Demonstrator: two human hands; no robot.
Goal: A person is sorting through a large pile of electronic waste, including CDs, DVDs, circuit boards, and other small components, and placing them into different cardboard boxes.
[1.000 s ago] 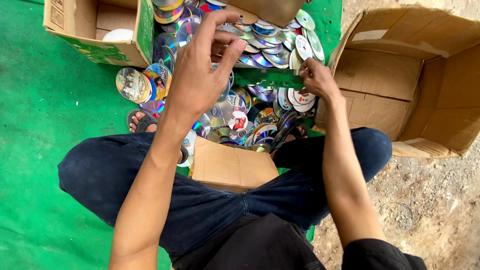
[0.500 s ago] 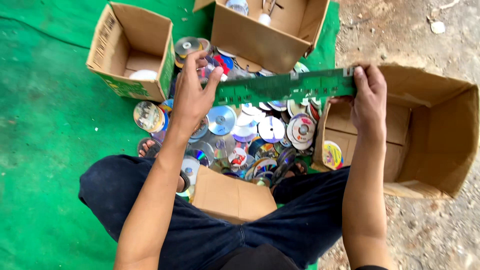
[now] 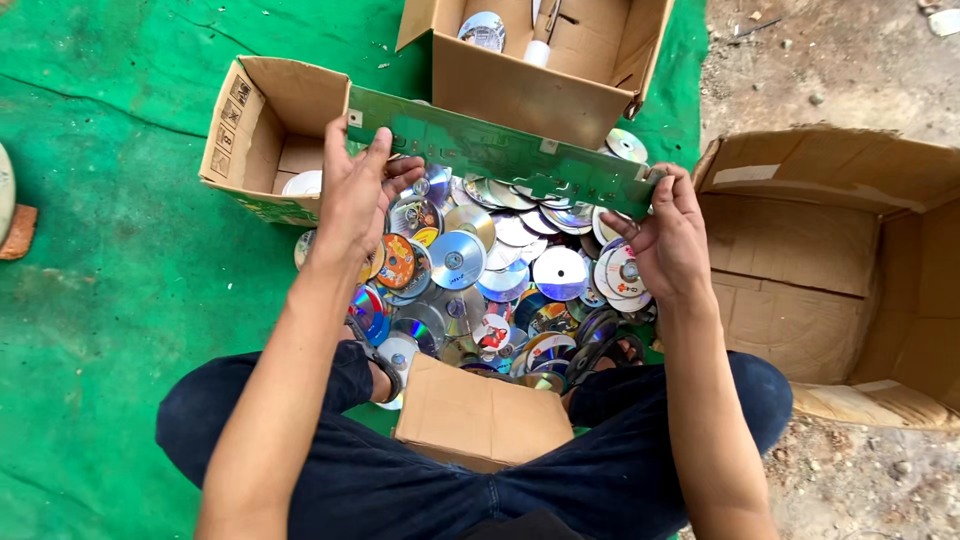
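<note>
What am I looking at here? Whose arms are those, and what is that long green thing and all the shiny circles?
The camera sits on a person's head and looks down, so you see their own arms and crossed legs. The left hand and the right hand hold a long green circuit board, one hand at each end, above a pile of shiny discs. The discs lie on a green mat. Around them stand open cardboard boxes: a small box by the left hand with a disc inside, a middle box farther away, and a big box on the right. A flat piece of cardboard lies by the legs.
</note>
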